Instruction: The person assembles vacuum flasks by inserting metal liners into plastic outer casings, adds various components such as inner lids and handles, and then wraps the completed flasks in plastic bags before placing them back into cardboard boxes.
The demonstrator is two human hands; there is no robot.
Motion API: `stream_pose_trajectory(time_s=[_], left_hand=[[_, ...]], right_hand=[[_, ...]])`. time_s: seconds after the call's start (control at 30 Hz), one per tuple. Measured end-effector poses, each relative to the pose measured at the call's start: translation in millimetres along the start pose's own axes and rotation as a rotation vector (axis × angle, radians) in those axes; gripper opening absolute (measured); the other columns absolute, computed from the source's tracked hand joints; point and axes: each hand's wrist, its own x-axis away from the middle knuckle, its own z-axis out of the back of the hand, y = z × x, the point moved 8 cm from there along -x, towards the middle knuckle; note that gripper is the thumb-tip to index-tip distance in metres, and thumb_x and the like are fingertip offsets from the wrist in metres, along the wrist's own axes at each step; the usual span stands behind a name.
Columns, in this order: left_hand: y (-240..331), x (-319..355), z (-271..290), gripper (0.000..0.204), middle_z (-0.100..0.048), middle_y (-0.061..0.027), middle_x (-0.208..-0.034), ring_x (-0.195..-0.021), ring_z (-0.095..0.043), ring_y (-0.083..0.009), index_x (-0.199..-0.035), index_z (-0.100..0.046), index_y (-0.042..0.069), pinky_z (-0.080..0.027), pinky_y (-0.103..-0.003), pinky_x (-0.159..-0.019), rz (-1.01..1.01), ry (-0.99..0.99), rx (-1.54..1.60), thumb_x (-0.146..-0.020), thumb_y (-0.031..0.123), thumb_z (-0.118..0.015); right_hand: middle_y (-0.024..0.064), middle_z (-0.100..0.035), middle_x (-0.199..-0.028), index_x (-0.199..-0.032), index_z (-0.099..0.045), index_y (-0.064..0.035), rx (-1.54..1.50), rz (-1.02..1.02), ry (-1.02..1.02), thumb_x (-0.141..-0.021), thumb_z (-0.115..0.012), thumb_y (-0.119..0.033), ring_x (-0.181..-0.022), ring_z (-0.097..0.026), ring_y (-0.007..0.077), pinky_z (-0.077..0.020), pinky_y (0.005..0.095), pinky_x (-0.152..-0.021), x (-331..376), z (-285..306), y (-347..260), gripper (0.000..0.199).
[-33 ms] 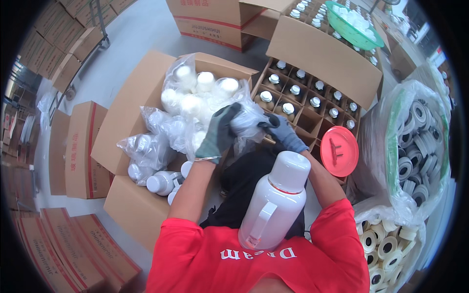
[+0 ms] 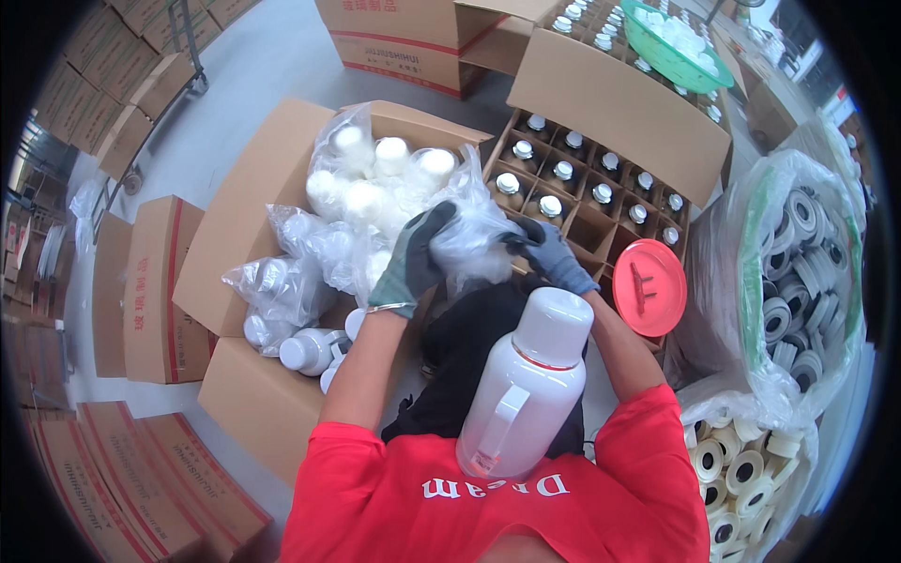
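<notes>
My left hand (image 2: 419,258), in a grey glove with dark fingers, is closed on a clear plastic bag (image 2: 466,242). Opposite it, my gloved right hand (image 2: 552,258) pinches the bag's right edge, so the crumpled film stretches between the two. A white thermos flask (image 2: 516,413) with a handle, a white cup lid and a red ring below it leans upright against my red shirt, touched by neither hand. Left of the bag, an open carton (image 2: 246,211) holds several white flasks (image 2: 364,202) wrapped in clear film; bare flasks (image 2: 308,351) lie at its near side.
A divided carton (image 2: 589,230) of glass liners with white-capped necks stands ahead on the right, a red round plate (image 2: 649,288) at its near corner. Farther right are a sack of grey rings (image 2: 798,281) and a bag of cream-coloured stoppers (image 2: 746,474). Closed cartons (image 2: 164,291) stand left.
The plastic bag is spread wider and fuller between my hands. Both hands have shifted only slightly; the flask stays against my shirt.
</notes>
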Motion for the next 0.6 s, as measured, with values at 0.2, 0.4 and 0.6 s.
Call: stream_pose_trajectory(time_s=[0.2,0.4,0.6], left_hand=[[4,94,-22,0.053,-0.058,-0.0101,-0.124,-0.111,-0.058,-0.0192,-0.128,-0.054,-0.001,-0.045,-0.032,-0.100,0.188,-0.383,0.097,-0.086,0.028,-0.070],[16,170,-78,0.040,-0.062,-0.0095,-0.119,-0.106,-0.059,-0.0171,-0.118,-0.063,0.001,-0.046,-0.031,-0.094,0.395,-1.034,-0.529,-0.081,0.009,-0.074],[-36,224,-59,0.056,-0.066,-0.0103,-0.116,-0.101,-0.062,-0.0201,-0.122,-0.061,0.003,-0.050,-0.034,-0.086,0.712,-1.115,-1.151,-0.080,0.038,-0.075]], right_hand=[[0.0181,-0.064,-0.108,-0.112,-0.063,-0.0025,0.233,0.139,0.400,-0.079,-0.065,-0.011,-0.105,-0.057,0.0371,-0.0430,0.0443,-0.097,135,62,-69,0.034],[0.0158,-0.055,-0.118,-0.104,-0.061,-0.0069,0.825,0.443,0.092,-0.064,-0.070,-0.021,-0.111,-0.052,0.0392,-0.0403,0.0589,-0.097,274,5,-88,0.043],[0.0142,-0.052,-0.122,-0.110,-0.061,-0.0084,0.808,0.455,-0.699,-0.076,-0.058,-0.024,-0.113,-0.049,0.0330,-0.0436,0.0483,-0.096,358,-72,-65,0.038]])
